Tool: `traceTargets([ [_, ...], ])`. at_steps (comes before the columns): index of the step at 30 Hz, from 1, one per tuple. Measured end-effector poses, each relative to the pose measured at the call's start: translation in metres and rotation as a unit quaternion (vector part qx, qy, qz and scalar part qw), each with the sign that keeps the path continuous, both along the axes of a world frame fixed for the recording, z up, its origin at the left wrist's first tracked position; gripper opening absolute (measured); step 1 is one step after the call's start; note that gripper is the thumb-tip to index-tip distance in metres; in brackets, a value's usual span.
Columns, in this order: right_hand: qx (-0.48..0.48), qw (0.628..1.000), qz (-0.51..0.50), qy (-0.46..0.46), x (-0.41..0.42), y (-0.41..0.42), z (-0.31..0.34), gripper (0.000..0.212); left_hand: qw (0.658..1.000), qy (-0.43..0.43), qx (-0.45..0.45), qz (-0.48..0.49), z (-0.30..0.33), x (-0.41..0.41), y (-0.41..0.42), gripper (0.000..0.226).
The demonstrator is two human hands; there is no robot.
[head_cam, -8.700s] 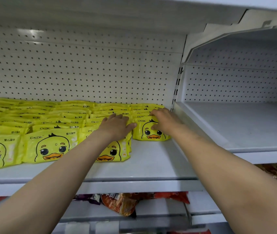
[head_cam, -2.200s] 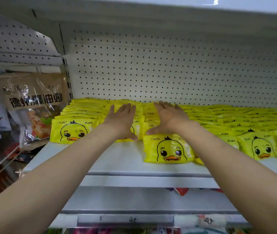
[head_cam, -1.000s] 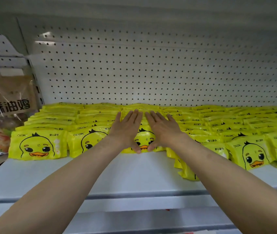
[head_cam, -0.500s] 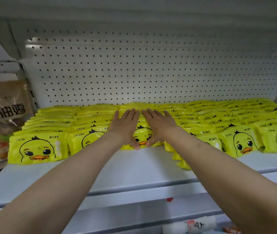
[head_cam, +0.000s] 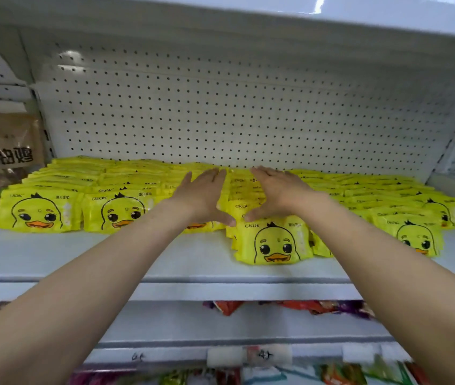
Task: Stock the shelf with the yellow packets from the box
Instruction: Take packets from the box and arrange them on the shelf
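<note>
On the shelf [head_cam: 109,257], glossy yellow packets [head_cam: 273,243] show cartoon duck faces.

A white pegboard [head_cam: 234,112] forms the back wall, perforated with regular rows of small holes. A brown bag [head_cam: 1,151] with dark printed characters and a clear window stands in the adjacent left bay. Red and purple snack packs [head_cam: 298,307] lie on the tier below. White price tags [head_cam: 248,355] with handwritten marks sit on a lower rail.
</note>
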State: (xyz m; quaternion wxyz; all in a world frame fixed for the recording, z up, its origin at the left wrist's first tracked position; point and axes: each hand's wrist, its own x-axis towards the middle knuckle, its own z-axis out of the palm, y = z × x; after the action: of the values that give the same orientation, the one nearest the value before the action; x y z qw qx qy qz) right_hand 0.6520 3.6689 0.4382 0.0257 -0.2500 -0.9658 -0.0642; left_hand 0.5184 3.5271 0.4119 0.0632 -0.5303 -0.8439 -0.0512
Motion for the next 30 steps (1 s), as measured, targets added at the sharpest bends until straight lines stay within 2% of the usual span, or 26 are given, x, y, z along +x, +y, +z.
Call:
traceTargets([
  [5,-0.011,0.999,0.023,-0.024,0.048,0.023,-0.006,0.128,0.997,-0.035,-0.049,-0.048,-0.013,0.056,0.021,0.128],
  [15,-0.023,0.994,0.089,-0.065,0.065,0.038,-0.048,0.138,0.993,-0.003,-0.117,0.031,-0.032,0.081,0.033,0.141],
  [30,0.004,0.998,0.058,-0.024,0.022,0.061,-0.056,0.147,0.995,0.031,-0.094,0.017,-0.032,0.040,0.068,0.150],
])
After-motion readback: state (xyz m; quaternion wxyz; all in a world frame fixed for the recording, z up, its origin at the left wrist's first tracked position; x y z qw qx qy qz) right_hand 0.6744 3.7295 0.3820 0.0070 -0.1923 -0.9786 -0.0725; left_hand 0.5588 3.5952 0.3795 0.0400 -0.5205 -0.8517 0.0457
